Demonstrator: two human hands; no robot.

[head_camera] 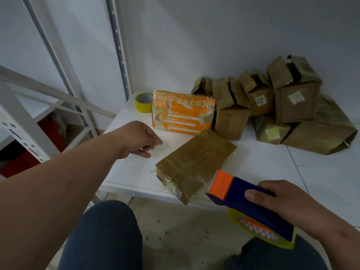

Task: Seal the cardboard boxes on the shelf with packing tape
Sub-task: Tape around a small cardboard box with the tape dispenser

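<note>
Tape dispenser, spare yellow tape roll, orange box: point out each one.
tape dispenser (251, 203), head view, on its blue body beside the right hand's thumb.
spare yellow tape roll (143, 102), head view, on its yellow outer band.
orange box (183, 114), head view, on its printed front face.

Flat taped brown box (194, 168) at shelf (136, 172) edge, open-flapped boxes (272, 106) heaped behind

- The flat rectangular cardboard box (195, 167) is brown under glossy, yellowish clear tape.
- The plastic tape dispenser (251, 203) is dark blue with an orange front block; its roll shows yellow with a white honeycomb core.
- The spare roll of packing tape (143, 102) is yellow, its core grey-patterned.
- The printed carton (183, 113) is orange with white lettering.
- The metal shelf (136, 172) is white.
- The stacked cardboard boxes (292, 102) are brown, some with pale labels.
</note>
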